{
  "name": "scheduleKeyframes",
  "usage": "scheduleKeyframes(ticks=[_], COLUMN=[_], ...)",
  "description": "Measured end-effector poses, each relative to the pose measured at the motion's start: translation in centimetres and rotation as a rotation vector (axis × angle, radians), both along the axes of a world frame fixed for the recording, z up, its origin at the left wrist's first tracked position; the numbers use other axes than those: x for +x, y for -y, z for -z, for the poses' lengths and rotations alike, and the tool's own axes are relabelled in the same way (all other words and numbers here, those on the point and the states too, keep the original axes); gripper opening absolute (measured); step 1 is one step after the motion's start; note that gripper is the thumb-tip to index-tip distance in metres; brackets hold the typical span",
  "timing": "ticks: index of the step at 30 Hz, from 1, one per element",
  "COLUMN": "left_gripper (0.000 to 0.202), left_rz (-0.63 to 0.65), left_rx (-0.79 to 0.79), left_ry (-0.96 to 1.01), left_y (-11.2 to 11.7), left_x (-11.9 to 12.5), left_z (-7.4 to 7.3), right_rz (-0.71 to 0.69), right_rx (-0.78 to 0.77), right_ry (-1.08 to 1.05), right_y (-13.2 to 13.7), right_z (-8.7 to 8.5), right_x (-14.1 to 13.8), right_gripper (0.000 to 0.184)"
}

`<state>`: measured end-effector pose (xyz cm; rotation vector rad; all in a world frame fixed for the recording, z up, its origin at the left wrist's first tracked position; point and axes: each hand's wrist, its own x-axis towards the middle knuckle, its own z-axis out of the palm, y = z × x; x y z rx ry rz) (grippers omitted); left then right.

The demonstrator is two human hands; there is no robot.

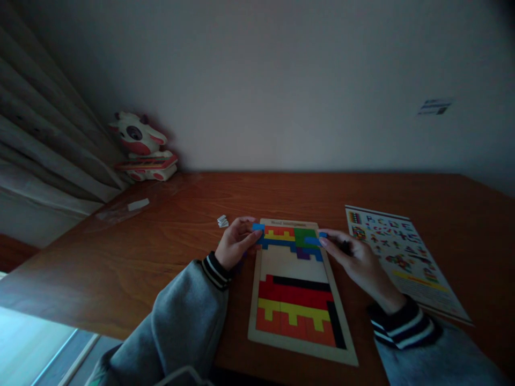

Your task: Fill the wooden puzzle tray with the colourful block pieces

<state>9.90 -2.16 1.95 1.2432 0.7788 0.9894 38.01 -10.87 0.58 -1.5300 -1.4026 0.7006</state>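
A wooden puzzle board point(254, 316) lies before me, with colored block pieces set in its top and bottom parts and a bare pale band across the middle. My left hand point(237, 242) is at the board's upper left corner, thumb and fingers pinching a blue puzzle piece point(258, 228). At the upper right edge, my right hand point(352, 257) pinches another blue puzzle piece point(314, 240) between thumb and fingers. Near the bare band lie a long black piece point(301, 283) and red pieces point(295, 295). Yellow and orange pieces fill the bottom rows.
Right of the board lies a printed pattern sheet point(398, 252). A small white bit of paper point(222, 221) sits beyond my left hand. A cow-shaped toy point(147, 145) stands at the back left, near a clear plastic wrapper point(120, 212) and the curtain point(44, 123).
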Motion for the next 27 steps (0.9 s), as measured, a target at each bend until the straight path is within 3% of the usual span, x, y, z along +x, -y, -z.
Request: scheduleKeyframes(ticks=[7, 17, 27], left_gripper=[0.045, 0.052, 0.052], left_rz=[0.051, 0.030, 0.044], left_rx=[-0.006, 0.062, 0.023], left_ry=[-0.030, -0.114, -0.008], left_y=[-0.09, -0.15, -0.08], left_x=[-0.13, -0.25, -0.12], left_z=[-0.44, 0.37, 0.05], right_rz=[-0.017, 0.005, 0.015], right_rx=[0.023, 0.040, 0.058], right_ry=[-0.008, -0.030, -0.007], right_y=[0.01, -0.11, -0.11], right_z=[-0.05, -0.28, -0.02], right_x=[-0.15, -0.29, 0.00], right_gripper=[0.044, 0.042, 0.044])
